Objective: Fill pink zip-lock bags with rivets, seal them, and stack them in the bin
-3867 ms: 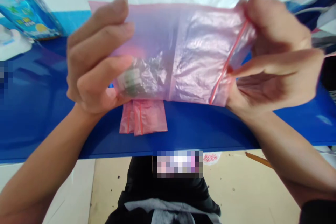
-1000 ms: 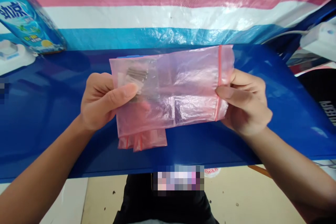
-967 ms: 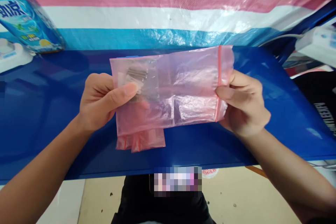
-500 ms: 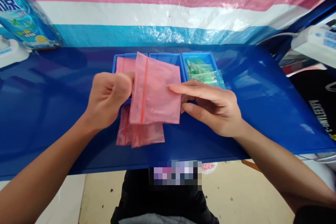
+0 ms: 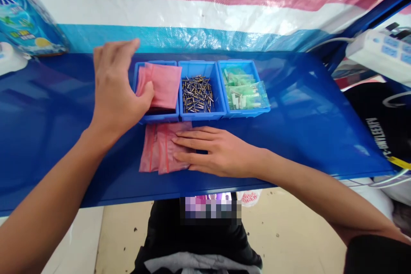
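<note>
My left hand (image 5: 114,90) hovers at the left blue bin (image 5: 157,116), fingers spread, its thumb against a folded pink zip bag (image 5: 160,85) lying in that bin. My right hand (image 5: 213,152) lies flat and open on the blue table, fingertips resting on a small stack of empty pink zip bags (image 5: 159,154) in front of the bins. The middle blue bin (image 5: 199,113) holds several small metal pins (image 5: 195,94). The right blue bin (image 5: 247,111) holds clear greenish packets (image 5: 244,92).
The blue table (image 5: 305,115) ends at a front edge close to my body. A blue and green bottle (image 5: 22,17) stands at the back left. A white power strip (image 5: 379,51) sits at the right. A striped plastic sheet (image 5: 205,4) hangs behind.
The pink bag with parts was held stretched between both hands, then folded. Now it lies in the left bin; my right hand has dropped onto the stack of empty bags.
</note>
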Motion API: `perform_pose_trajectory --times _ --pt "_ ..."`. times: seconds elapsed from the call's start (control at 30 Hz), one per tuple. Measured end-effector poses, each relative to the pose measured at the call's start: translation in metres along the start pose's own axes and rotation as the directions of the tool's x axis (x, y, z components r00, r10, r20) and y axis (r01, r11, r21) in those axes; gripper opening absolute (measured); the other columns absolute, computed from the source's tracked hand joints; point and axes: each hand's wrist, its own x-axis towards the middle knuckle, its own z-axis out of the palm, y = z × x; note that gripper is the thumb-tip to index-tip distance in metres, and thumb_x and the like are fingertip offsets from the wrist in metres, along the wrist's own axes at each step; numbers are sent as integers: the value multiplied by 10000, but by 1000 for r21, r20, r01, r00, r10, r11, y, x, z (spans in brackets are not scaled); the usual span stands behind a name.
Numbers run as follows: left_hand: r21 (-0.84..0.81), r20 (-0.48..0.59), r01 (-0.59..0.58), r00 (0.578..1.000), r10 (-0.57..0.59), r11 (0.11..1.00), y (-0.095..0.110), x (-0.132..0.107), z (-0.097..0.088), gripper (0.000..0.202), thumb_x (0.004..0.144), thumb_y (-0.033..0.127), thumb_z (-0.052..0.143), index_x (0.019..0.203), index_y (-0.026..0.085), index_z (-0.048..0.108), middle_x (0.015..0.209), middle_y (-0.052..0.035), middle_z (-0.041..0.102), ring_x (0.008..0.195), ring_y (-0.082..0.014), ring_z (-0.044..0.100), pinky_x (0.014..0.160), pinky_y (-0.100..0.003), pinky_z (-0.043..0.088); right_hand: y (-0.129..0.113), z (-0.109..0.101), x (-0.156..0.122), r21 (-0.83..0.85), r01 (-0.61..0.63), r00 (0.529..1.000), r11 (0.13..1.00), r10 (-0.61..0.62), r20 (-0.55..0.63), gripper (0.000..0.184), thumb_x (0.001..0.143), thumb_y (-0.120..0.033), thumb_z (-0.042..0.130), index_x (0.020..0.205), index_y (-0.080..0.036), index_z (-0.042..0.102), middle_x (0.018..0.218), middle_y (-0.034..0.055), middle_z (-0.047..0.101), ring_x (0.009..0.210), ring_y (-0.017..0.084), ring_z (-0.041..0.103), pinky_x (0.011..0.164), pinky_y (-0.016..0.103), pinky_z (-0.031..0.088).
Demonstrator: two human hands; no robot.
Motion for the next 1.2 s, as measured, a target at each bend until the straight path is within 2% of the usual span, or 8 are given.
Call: perform_pose_trajectory --times 0.07,0.17,0.3,0.4,0.63,0.8,0.93,1.2 --pt "-48 112 -154 981 159 987 6 0 -1 596 993 363 698 1567 266 570 1585 -67 607 1466 -337 568 1291 -582 473 -1 0 0 -17 0 999 1000 -1 -39 314 1115 -353 588 1325 -202 764 1463 78 736 1343 265 732 1090 438 644" --pt "-198 320 -288 885 339 937 9 1 -1 485 1079 468 594 1540 319 597 1646 -24 560 1554 -306 524 1337 -586 437 -1 -1 0 -47 24 996 999 -28 -84 320 1101 -392 606 1279 -188 775 1393 71 777 1257 258 771 970 397 666" --pt "-227 399 -249 858 323 942 5 2 -5 434 1083 566 595 1445 343 682 1602 -9 606 1541 -294 549 1389 -590 355 1 -4 1 -23 20 990 1000 -23 -141 240 1081 -321 621 1176 -174 786 1263 45 829 1153 224 803 862 362 662" --pt "-182 394 -269 861 321 946 -1 3 -10 523 1045 638 633 1445 305 689 1554 -40 650 1496 -313 587 1325 -557 450 0 -7 1 11 10 986 1000 -8 -168 237 1043 -188 577 1192 -169 760 1216 33 839 1049 188 808 791 312 643" --pt "-137 530 -137 826 190 981 -8 8 -11 632 1058 669 571 1543 266 602 1626 -23 579 1530 -321 545 1323 -587 458 7 -11 -2 -9 -80 973 997 76 -218 500 1034 -41 527 1444 -307 632 1511 82 672 1143 139 749 770 226 589" --pt "-239 452 -94 870 197 966 -9 10 -7 673 960 656 755 1513 292 634 1571 25 627 1518 -324 566 1370 -592 399 15 -11 -2 8 -10 961 1000 12 -277 285 1033 -63 528 1211 -204 699 1264 68 768 993 133 760 733 232 592" --pt "-289 317 -145 918 238 946 -16 8 -5 510 921 602 836 1341 323 762 1444 15 718 1362 -319 693 1218 -574 570 18 -10 -1 -32 1 936 1000 -12 -353 163 1003 -113 579 1098 -172 697 1039 38 803 879 143 756 668 258 598" --pt "-345 367 -124 895 255 930 -22 5 -3 484 945 523 831 1386 348 734 1502 9 672 1360 -341 701 1196 -618 596 16 -20 -5 -3 -132 822 991 107 -559 371 952 -28 553 1212 -234 719 1158 26 832 958 106 809 738 198 661"
